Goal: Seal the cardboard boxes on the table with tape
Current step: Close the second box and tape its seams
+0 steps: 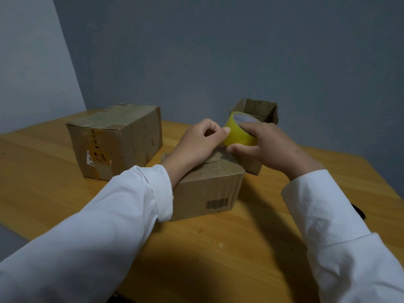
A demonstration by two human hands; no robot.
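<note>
Gripping tape roll (240, 134) in right hand (271, 147), left hand (201, 142) pinching its edge

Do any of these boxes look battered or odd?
Yes. The large box at the left is scuffed, with old tape and a torn label on its front. The small box at the back stands open, unsealed. The right hand holds the yellow tape roll.

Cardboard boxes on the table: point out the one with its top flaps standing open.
The small box at the far right, behind the tape roll. Its flaps stand up; the large left box and the near barcode box are closed.
</note>
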